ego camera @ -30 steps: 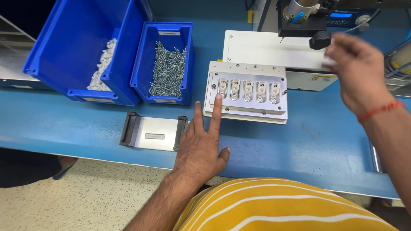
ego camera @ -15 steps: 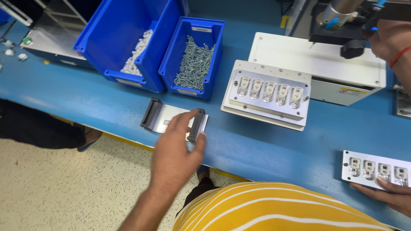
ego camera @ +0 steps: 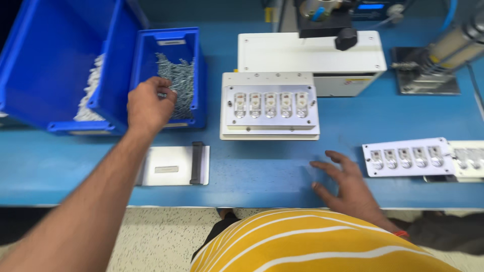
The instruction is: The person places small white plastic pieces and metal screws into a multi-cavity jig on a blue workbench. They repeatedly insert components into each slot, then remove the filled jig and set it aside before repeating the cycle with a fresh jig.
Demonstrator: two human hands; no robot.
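Screws, small and silvery, lie heaped in the smaller blue bin at the back left of the blue surface. The left hand reaches over the bin's near wall and into the heap, its fingers curled down among the screws; whether they have closed on any cannot be told from this angle. The right hand rests flat on the surface near the front edge, fingers spread and holding nothing.

Judging by this, the step in hand is picking screws from the bin. A clean lift would call for pinching a few and raising the hand straight up, so the knuckles clear the bin's near wall.

Just right of the bin sits a pale fixture plate with a row of five small parts seated in it. A second plate of parts lies well to the right, near the right hand. A flat steel tray lies in front of the bin. Between the bin and the fixture plate runs a narrow bare strip, and the front of the surface between the two hands is open.
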